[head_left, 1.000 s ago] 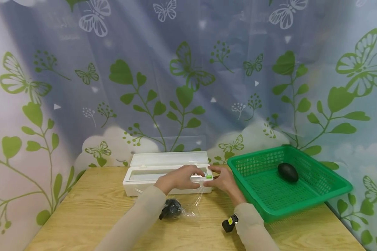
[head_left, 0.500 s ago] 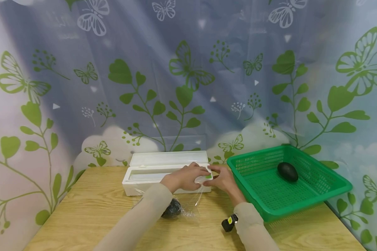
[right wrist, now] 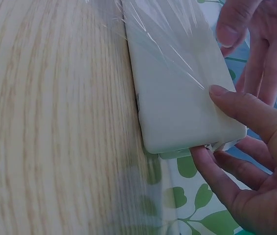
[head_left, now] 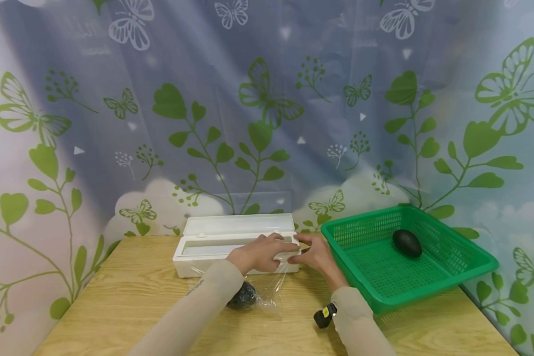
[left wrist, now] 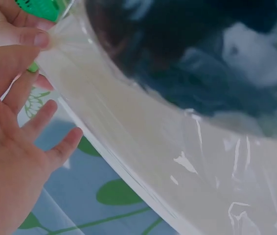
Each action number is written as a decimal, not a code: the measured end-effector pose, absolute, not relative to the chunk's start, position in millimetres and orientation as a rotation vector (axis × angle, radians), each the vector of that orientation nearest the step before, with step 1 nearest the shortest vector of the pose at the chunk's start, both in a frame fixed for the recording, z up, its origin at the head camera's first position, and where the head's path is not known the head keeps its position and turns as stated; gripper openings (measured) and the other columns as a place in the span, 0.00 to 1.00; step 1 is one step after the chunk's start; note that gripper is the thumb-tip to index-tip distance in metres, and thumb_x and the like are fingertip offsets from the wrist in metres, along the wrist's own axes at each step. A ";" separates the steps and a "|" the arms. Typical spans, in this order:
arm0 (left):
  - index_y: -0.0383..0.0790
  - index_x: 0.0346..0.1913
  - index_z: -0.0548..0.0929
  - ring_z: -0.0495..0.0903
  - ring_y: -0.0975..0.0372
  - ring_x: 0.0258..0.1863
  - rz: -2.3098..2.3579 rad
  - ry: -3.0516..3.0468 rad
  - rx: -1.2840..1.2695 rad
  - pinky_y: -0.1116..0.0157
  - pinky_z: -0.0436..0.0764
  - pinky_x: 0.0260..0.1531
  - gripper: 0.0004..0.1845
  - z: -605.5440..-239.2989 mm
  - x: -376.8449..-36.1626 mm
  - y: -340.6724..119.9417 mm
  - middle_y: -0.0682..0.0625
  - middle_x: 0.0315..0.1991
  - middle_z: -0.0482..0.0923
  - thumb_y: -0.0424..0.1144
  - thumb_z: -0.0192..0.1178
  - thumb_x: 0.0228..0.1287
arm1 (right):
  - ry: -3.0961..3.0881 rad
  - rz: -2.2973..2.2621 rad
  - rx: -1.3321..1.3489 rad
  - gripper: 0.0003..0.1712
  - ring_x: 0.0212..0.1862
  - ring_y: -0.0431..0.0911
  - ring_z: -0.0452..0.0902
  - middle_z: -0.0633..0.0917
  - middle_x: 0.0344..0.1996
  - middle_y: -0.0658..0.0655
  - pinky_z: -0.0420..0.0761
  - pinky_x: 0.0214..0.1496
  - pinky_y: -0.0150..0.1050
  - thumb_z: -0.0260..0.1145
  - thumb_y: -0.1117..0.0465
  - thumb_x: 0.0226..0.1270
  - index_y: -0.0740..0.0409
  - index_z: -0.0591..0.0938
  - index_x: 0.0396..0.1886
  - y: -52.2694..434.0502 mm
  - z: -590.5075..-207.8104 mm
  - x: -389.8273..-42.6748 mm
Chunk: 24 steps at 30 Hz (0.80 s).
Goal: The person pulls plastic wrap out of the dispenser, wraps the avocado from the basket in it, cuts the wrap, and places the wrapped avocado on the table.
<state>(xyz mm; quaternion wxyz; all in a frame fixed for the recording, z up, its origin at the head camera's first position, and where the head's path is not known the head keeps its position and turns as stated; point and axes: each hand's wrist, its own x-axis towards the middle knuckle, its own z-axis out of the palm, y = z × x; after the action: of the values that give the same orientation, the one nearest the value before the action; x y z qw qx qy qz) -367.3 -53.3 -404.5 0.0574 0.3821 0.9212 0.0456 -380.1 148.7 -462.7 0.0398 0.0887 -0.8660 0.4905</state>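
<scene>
Your right fingers [right wrist: 217,178] grip the white box [head_left: 198,268] by its end; left fingers [left wrist: 41,120] stretch over it, at the green tab [left wrist: 33,67]. Film-wrapped dark object [head_left: 245,295] sits on the tabletop [head_left: 129,306], your side of both.

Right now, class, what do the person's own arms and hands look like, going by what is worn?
The left sleeve and right sleeve are long and light beige. The left hand and right hand wear no gloves. A small, boxy black wrist device with a yellow patch sits by the right cuff; none shows on the left.
</scene>
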 end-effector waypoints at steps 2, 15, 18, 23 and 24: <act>0.60 0.79 0.66 0.60 0.53 0.80 0.128 2.794 1.162 0.39 0.63 0.76 0.32 -405.2 -367.9 -54.2 0.59 0.78 0.66 0.36 0.56 0.76 | -2.649 1.512 0.278 0.42 0.55 0.61 0.85 0.80 0.67 0.67 0.89 0.47 0.46 0.85 0.63 0.49 0.62 0.81 0.66 148.7 -462.6 -380.0; 0.58 0.79 0.65 0.59 0.52 0.81 0.130 2.830 1.201 0.38 0.64 0.75 0.30 -410.2 -364.4 -62.6 0.57 0.78 0.67 0.49 0.54 0.78 | -2.679 1.517 0.242 0.43 0.46 0.55 0.89 0.80 0.68 0.66 0.89 0.43 0.43 0.85 0.62 0.48 0.59 0.81 0.67 148.7 -461.4 -378.3; 0.58 0.79 0.65 0.59 0.52 0.81 0.079 2.858 1.231 0.39 0.65 0.74 0.30 -412.2 -363.9 -64.0 0.58 0.78 0.67 0.51 0.55 0.78 | -2.679 1.532 0.240 0.43 0.48 0.56 0.89 0.79 0.68 0.66 0.90 0.45 0.44 0.85 0.62 0.49 0.59 0.80 0.68 148.5 -461.5 -378.9; 0.59 0.79 0.66 0.60 0.52 0.80 0.041 2.890 1.280 0.41 0.68 0.73 0.30 -416.8 -364.3 -66.1 0.59 0.77 0.68 0.56 0.53 0.78 | -2.688 1.519 0.237 0.43 0.47 0.57 0.89 0.79 0.68 0.66 0.90 0.45 0.45 0.85 0.62 0.49 0.59 0.80 0.68 148.2 -461.1 -377.9; 0.59 0.79 0.66 0.60 0.52 0.81 0.050 2.889 1.281 0.40 0.68 0.73 0.30 -417.6 -364.5 -66.6 0.59 0.77 0.68 0.58 0.52 0.79 | -2.692 1.515 0.233 0.43 0.47 0.56 0.89 0.79 0.68 0.66 0.90 0.45 0.45 0.85 0.61 0.49 0.58 0.80 0.68 148.0 -460.8 -377.8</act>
<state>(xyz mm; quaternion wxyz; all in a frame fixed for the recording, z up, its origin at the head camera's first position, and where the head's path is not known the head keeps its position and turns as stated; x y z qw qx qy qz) -364.5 -66.6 -417.6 -0.0096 0.4051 0.9141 0.0157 -377.8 148.0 -460.8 0.0220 0.0751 -0.8688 0.4889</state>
